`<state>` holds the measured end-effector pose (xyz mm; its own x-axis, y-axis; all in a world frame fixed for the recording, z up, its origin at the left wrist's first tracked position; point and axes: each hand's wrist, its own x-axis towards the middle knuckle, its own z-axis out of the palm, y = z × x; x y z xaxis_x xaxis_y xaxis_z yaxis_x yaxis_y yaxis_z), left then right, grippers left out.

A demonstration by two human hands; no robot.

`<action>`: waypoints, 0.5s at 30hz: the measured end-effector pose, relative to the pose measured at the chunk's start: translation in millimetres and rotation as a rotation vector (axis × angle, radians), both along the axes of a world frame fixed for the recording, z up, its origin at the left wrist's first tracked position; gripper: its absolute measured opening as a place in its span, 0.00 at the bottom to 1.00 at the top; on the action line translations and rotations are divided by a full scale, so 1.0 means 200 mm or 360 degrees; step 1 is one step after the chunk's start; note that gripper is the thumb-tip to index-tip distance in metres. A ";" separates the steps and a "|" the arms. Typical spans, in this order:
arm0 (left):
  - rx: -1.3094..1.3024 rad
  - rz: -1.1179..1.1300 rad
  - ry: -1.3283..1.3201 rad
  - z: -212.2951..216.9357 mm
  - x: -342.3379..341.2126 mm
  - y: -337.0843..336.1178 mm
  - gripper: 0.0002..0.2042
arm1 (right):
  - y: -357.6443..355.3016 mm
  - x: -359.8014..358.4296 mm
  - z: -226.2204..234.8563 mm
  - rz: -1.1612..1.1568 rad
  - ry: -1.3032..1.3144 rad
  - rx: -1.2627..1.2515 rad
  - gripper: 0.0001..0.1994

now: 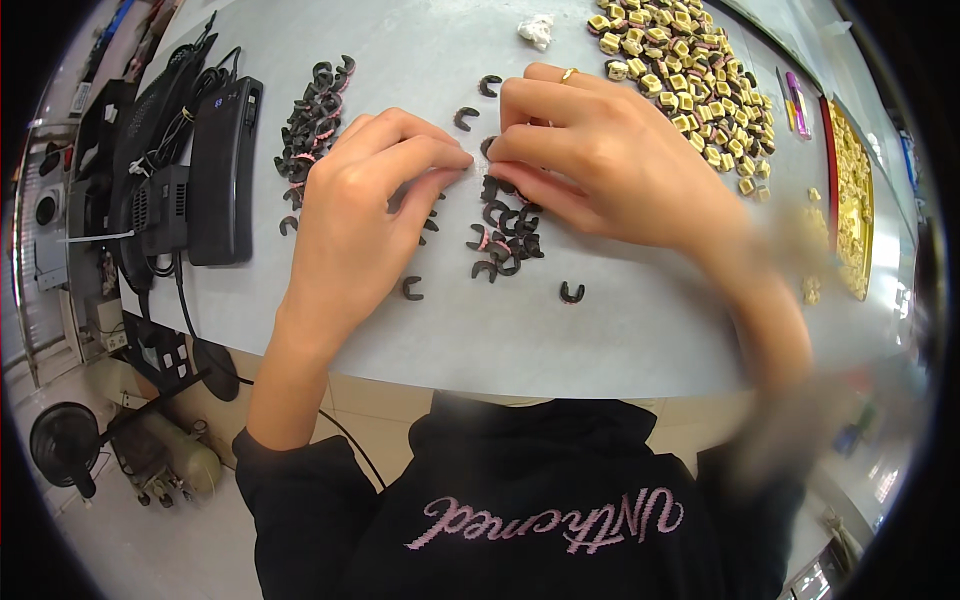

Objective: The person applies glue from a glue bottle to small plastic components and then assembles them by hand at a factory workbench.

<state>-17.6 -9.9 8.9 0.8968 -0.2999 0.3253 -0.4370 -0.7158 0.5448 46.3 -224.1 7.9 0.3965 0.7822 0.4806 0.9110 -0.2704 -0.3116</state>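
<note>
My left hand (375, 200) hovers over the grey table with thumb and index fingertips pressed together; whatever is between them is too small or hidden. Facing it, my right hand (600, 150), with a ring on one finger, has its fingertips closed around a small black horseshoe-shaped piece (487, 148), partly covered by the fingers. Just below the right fingertips lies a loose cluster of similar black horseshoe pieces (508, 238), some edged in pink. Two single pieces (466, 118) sit above the fingertips. A longer heap of them (312, 120) lies left of my left hand, partly behind it.
Many yellow-and-black block-like pieces (700, 90) are piled at the far right, beside a red-edged tray (850, 200) of yellowish bits. A crumpled white wad (536, 32) lies at the back. Black electronic boxes (225, 170) with cables line the left side. The table's front edge (500, 392) is near my body.
</note>
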 end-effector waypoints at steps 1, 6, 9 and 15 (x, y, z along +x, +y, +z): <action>-0.0022 0.0008 0.0029 0.00 0.00 0.00 0.07 | -0.01 0.00 0.01 0.0014 0.0032 0.0010 0.05; -0.0072 0.0005 -0.0018 -0.02 0.00 0.01 0.06 | -0.09 0.01 0.11 -0.0013 0.0293 0.0013 0.08; -0.0051 -0.0003 -0.0145 0.01 0.00 -0.01 0.06 | -0.13 0.00 0.09 -0.0022 0.0399 -0.0086 0.09; -0.0010 -0.0166 0.0015 0.01 -0.03 -0.04 0.09 | -0.13 -0.02 0.05 0.0010 0.0285 -0.0120 0.09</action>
